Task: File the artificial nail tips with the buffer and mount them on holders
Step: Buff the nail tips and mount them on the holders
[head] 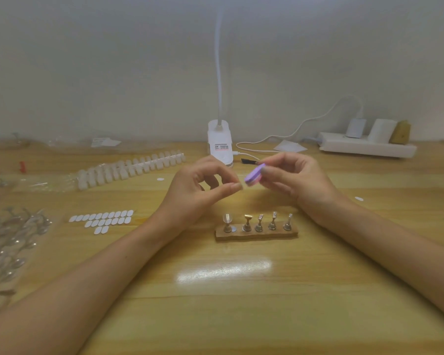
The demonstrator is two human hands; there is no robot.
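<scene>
Nearest on the surface [228, 303], a row of holders [256, 224] stands on its base; the leftmost seems to carry a clear tip. Above it, the left hand [190, 190] pinches thumb to forefinger, and what lies between is too small to tell. Just right of that pinch, the right hand [297, 180] has its fingers gripping the purple buffer [253, 174], whose long axis slants down toward the pinch, almost touching. Farther left lies a strip of nail tips [131, 166].

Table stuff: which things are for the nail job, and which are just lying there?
For the job: purple buffer in the right hand, strip of nail tips, row of holders, probably the sticky tabs.
Just lying about: clip lamp, power strip, plastic bags, white cable.
</scene>
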